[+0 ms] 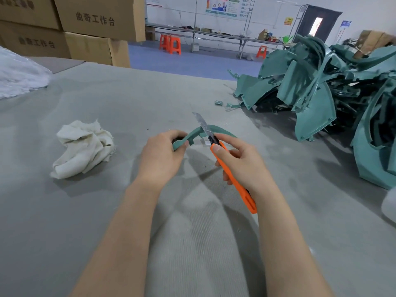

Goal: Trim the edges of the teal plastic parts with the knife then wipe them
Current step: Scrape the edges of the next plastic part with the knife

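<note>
My left hand (161, 156) grips one end of a curved teal plastic part (196, 132) held just above the grey table (128, 103). My right hand (240, 160) holds an orange utility knife (234, 179), thumb on its top. The extended blade (201, 123) lies across the arc of the part near its middle, tip pointing away from me. A crumpled white cloth (83, 147) lies on the table to the left of my left hand.
A large pile of teal plastic parts (325, 93) fills the right side of the table. A small teal scrap (218, 102) lies near it. Stacked cardboard boxes (85, 28) stand at the back left, with white bagged material (19, 73) at the far left edge.
</note>
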The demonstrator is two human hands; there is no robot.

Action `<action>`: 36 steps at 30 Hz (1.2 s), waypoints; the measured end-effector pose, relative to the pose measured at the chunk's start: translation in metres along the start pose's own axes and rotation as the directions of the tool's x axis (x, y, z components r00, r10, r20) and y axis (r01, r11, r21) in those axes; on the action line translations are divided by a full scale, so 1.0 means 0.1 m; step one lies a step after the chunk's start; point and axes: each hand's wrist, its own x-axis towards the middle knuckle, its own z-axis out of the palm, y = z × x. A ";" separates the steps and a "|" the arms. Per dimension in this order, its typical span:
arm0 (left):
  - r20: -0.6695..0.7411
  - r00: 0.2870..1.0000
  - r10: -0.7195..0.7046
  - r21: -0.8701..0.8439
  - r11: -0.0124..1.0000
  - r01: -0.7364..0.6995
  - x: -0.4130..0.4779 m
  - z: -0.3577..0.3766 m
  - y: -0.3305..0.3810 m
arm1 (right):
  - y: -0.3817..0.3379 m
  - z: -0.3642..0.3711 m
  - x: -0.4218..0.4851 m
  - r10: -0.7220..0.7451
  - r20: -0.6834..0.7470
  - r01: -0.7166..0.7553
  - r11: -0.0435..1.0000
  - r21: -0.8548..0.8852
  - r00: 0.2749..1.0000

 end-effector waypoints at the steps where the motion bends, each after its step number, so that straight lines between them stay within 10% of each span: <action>1: -0.001 1.000 0.000 0.001 1.000 0.000 0.00 0.00 0.00 | 0.00 0.00 0.00 -0.001 0.006 0.001 1.000 0.000 1.000; 29: 0.046 0.998 -0.045 -0.011 0.999 0.046 0.00 -0.01 0.03 | -0.17 0.03 -0.21 -0.113 0.343 0.059 0.984 0.166 0.932; 36: 0.008 1.000 -0.018 -0.021 1.000 0.018 -0.01 -0.01 0.04 | -0.03 0.00 -0.06 -0.024 -0.080 0.029 0.998 0.054 0.997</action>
